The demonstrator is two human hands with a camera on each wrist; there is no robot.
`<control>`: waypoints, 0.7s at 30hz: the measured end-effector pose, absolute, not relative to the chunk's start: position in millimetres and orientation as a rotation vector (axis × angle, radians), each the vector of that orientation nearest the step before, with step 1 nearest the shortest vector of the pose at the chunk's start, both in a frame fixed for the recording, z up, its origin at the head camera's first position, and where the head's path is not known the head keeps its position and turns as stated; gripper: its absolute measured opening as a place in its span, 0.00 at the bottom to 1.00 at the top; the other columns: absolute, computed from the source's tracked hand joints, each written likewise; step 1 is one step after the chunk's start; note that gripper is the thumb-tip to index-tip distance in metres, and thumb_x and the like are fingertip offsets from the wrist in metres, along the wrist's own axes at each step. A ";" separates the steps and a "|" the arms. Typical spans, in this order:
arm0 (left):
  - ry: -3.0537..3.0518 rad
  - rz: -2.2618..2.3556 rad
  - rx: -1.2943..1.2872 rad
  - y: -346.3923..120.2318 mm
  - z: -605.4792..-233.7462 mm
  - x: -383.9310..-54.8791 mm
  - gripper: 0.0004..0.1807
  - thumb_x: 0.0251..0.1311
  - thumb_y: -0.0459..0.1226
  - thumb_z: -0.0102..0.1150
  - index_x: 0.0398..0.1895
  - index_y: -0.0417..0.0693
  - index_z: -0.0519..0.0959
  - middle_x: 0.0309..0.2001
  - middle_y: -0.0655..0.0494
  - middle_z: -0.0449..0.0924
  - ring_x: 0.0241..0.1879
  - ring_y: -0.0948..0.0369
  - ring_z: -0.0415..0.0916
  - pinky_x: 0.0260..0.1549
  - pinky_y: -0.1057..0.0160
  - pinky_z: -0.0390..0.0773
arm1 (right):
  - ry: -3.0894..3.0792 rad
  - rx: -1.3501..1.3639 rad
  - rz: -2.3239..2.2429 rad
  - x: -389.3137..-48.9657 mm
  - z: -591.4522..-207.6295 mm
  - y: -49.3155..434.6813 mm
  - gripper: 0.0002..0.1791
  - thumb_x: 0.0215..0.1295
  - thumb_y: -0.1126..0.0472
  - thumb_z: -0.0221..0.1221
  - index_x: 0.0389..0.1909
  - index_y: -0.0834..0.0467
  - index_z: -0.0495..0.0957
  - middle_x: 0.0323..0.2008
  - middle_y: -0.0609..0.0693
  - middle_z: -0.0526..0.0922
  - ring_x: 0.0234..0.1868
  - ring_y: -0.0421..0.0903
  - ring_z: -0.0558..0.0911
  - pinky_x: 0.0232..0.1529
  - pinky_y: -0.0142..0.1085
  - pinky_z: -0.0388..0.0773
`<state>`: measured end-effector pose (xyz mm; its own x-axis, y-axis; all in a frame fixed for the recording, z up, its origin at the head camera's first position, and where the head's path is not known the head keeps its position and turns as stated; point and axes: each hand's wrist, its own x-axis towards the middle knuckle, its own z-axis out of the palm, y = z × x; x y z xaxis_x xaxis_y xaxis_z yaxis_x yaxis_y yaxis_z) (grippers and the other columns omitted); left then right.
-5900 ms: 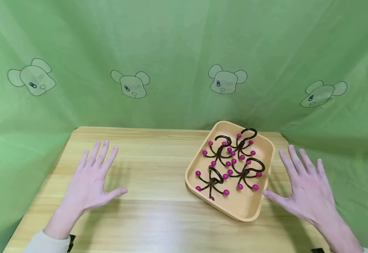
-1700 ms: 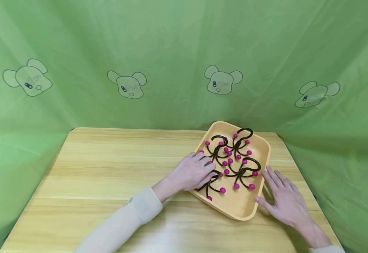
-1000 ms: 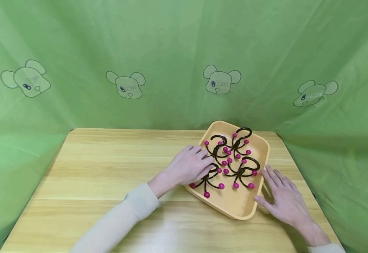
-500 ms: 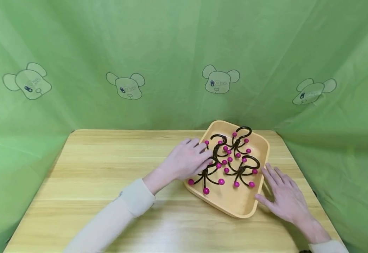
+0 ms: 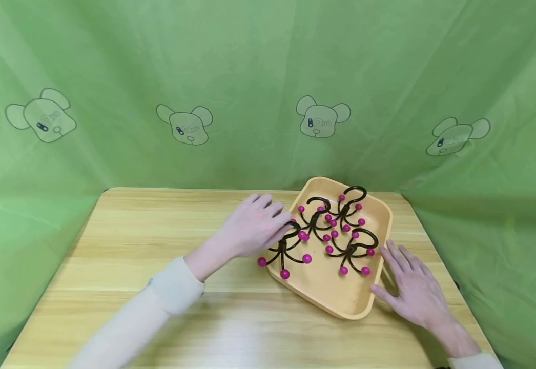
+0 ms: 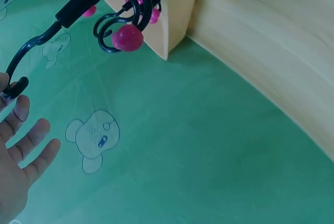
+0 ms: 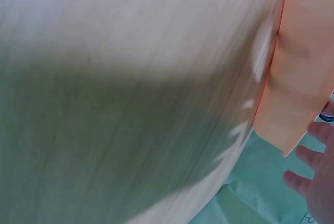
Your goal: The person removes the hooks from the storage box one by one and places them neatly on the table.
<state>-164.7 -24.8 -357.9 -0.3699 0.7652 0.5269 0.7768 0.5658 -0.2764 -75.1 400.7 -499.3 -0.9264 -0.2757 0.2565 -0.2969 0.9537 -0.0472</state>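
Note:
My left hand [image 5: 251, 225] pinches the hooked handle of a black claw massager [image 5: 283, 247] with pink ball tips, over the left rim of the tan tray [image 5: 342, 294]. In the left wrist view the massager [image 6: 70, 11] hangs by its hook between thumb and forefinger, the other fingers of the hand [image 6: 21, 153] spread away. Three more massagers lie in the tray: one at the left [image 5: 314, 221], one at the back [image 5: 345, 211], one at the right [image 5: 352, 249]. My right hand [image 5: 415, 289] has its extended fingertips at the tray's right edge.
The tray sits at an angle on the right half of a wooden table [image 5: 148, 246]. A green curtain [image 5: 249, 66] printed with mouse heads hangs behind the table and at both sides.
My left hand reached into the tray, took hold of the front-left massager and raised it up and leftward to the rim. The right hand moved in to the tray's right edge and stays there.

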 end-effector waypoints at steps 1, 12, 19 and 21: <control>-2.186 -0.022 -1.226 -28.0 -357.6 -165.0 0.10 0.74 0.50 0.60 0.42 0.56 0.80 0.36 0.61 0.83 0.39 0.58 0.78 0.41 0.61 0.78 | -2.858 0.425 0.124 -75.0 -499.3 400.7 0.58 0.61 0.32 0.67 0.84 0.54 0.54 0.84 0.60 0.56 0.79 0.68 0.64 0.70 0.69 0.63; -2.262 -0.014 -1.189 -68.3 -350.7 -167.4 0.09 0.72 0.49 0.62 0.42 0.54 0.80 0.38 0.59 0.84 0.41 0.57 0.79 0.45 0.58 0.82 | -2.858 0.424 0.119 -74.5 -498.2 400.5 0.58 0.61 0.33 0.67 0.85 0.54 0.53 0.87 0.53 0.47 0.78 0.69 0.64 0.70 0.69 0.62; -2.293 -0.033 -1.134 -94.8 -349.3 -174.4 0.09 0.71 0.47 0.65 0.42 0.53 0.82 0.38 0.57 0.86 0.41 0.56 0.80 0.45 0.56 0.83 | -2.856 0.430 0.122 -74.4 -497.9 399.9 0.58 0.61 0.34 0.67 0.84 0.55 0.53 0.86 0.56 0.51 0.79 0.68 0.63 0.71 0.68 0.62; -2.299 -0.045 -1.123 -101.8 -349.4 -175.9 0.09 0.70 0.46 0.66 0.42 0.52 0.82 0.38 0.57 0.86 0.40 0.55 0.80 0.44 0.55 0.83 | -2.856 0.430 0.121 -74.6 -497.5 399.6 0.58 0.61 0.34 0.67 0.85 0.54 0.52 0.85 0.57 0.52 0.79 0.68 0.63 0.71 0.68 0.62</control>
<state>-175.9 -101.8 -349.4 -0.4817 0.7136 0.5086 0.7329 0.6463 -0.2127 -74.6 399.6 -497.5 -0.9251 -0.2792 0.2575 -0.2999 0.9530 -0.0441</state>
